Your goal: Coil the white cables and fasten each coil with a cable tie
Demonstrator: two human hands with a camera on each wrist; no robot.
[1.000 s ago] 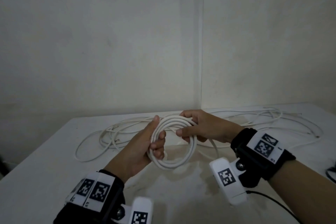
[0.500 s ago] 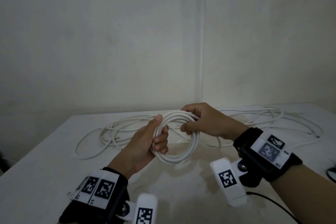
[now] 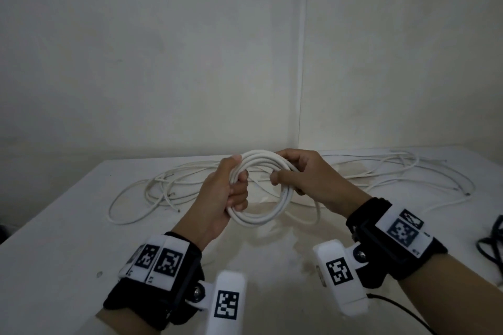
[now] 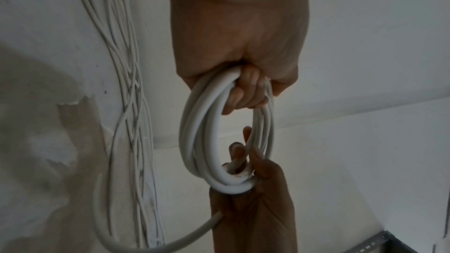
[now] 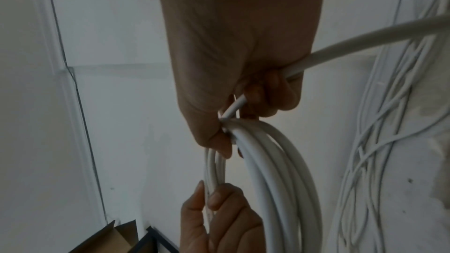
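Both hands (image 3: 226,193) gripping white coil (image 3: 261,219)

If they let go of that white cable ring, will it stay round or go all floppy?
The coil would probably spring open: no tie shows on it, and both the left hand and right hand grip it. It looks fairly stiff, keeping smooth round loops rather than sagging.

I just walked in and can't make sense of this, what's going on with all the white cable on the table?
A person is winding a white cable into a coil held above the table. The left hand grips one side of the coil, and the right hand grips the opposite side, with the cable's uncoiled tail running out of its grip. More loose white cables lie spread along the back of the table. No cable tie is visible on the coil.
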